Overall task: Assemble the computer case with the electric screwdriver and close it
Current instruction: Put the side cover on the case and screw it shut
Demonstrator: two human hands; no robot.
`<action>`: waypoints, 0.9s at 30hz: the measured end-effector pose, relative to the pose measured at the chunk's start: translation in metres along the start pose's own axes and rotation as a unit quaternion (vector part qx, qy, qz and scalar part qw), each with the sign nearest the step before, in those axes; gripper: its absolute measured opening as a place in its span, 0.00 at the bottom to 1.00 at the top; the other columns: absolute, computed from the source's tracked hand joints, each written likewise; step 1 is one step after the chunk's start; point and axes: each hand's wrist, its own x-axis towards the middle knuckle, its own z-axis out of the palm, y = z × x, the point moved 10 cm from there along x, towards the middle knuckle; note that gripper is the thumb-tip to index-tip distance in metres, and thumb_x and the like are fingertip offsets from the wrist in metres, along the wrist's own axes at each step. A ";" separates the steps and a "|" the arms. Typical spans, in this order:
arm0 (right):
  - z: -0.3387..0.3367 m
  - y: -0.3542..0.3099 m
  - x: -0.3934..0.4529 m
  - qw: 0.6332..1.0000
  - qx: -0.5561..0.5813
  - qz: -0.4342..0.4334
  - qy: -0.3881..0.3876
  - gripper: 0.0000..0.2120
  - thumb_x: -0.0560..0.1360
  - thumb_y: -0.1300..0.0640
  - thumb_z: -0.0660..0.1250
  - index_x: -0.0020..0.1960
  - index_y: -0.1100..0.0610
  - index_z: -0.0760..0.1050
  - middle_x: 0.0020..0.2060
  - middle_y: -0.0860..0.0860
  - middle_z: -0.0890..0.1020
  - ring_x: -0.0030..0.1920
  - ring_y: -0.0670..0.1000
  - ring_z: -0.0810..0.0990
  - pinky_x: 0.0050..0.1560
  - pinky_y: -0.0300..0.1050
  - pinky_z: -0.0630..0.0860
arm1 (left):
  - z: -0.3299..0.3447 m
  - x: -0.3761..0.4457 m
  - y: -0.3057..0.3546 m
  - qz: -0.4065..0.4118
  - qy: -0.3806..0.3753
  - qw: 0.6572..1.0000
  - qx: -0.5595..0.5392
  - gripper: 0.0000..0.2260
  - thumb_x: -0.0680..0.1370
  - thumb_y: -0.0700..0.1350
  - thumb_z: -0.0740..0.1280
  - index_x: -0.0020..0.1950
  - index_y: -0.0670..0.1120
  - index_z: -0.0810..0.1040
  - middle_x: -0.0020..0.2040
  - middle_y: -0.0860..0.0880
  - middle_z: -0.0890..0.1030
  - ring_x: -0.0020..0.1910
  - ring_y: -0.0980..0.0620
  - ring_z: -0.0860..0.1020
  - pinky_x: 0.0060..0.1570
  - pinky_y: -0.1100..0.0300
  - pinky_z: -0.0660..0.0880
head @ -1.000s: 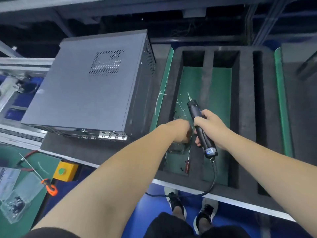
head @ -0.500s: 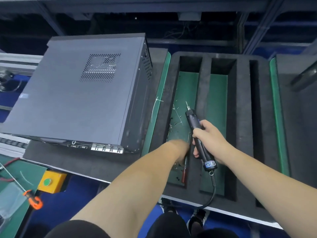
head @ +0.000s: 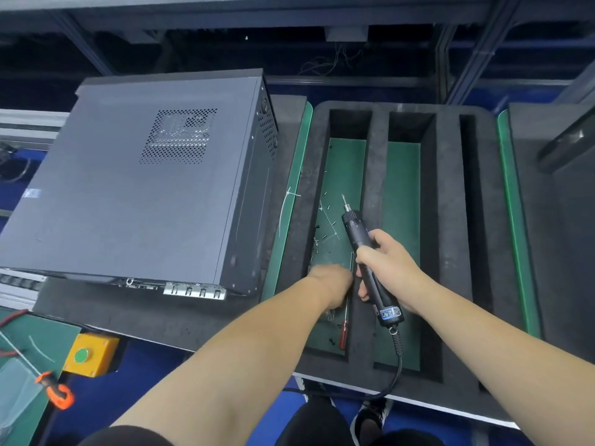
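The grey computer case [head: 138, 188] lies on its side on a dark foam pad at the left, its vented panel facing up and its rear ports toward me. My right hand [head: 386, 265] grips the black electric screwdriver [head: 367, 259], bit pointing away over the left slot of the foam tray [head: 450, 220]. My left hand [head: 331, 281] reaches down into that slot among several small loose screws [head: 325, 233]; its fingers are hidden behind the wrist.
A red-handled screwdriver [head: 344, 336] lies in the same slot near me. A yellow box with a green button [head: 91, 354] and an orange-handled tool [head: 56, 391] sit at the lower left. The screwdriver's cable [head: 396, 368] hangs over the tray's front edge.
The view has shifted slightly. My left hand has sunk lower into the tray slot, and my right hand has held the electric screwdriver in about the same place.
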 end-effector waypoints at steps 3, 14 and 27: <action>0.000 0.000 -0.001 1.000 -0.004 0.000 -0.001 0.16 0.68 0.57 0.64 0.56 0.56 0.71 0.36 0.62 0.78 0.28 0.62 0.80 0.33 0.58 0.81 | 0.002 -0.002 0.000 -0.009 0.000 1.000 -0.009 0.10 0.76 0.39 0.69 0.57 0.46 0.80 0.55 0.47 0.83 0.54 0.44 0.82 0.44 0.57 0.74; -0.002 0.001 0.002 1.000 -0.008 0.000 0.001 0.15 0.69 0.57 0.64 0.55 0.55 0.71 0.36 0.62 0.78 0.28 0.63 0.80 0.33 0.58 0.82 | -0.023 -0.021 -0.021 -0.079 0.048 0.992 -0.083 0.07 0.78 0.36 0.67 0.55 0.41 0.80 0.56 0.41 0.82 0.54 0.40 0.82 0.46 0.54 0.76; -0.003 0.007 0.006 1.000 0.000 -0.001 -0.015 0.17 0.66 0.55 0.65 0.54 0.56 0.70 0.39 0.63 0.76 0.28 0.64 0.80 0.33 0.58 0.81 | 0.066 -0.090 0.025 -0.057 -0.135 0.981 0.127 0.22 0.80 0.39 0.63 0.75 0.43 0.70 0.74 0.43 0.72 0.73 0.40 0.69 0.70 0.45 0.62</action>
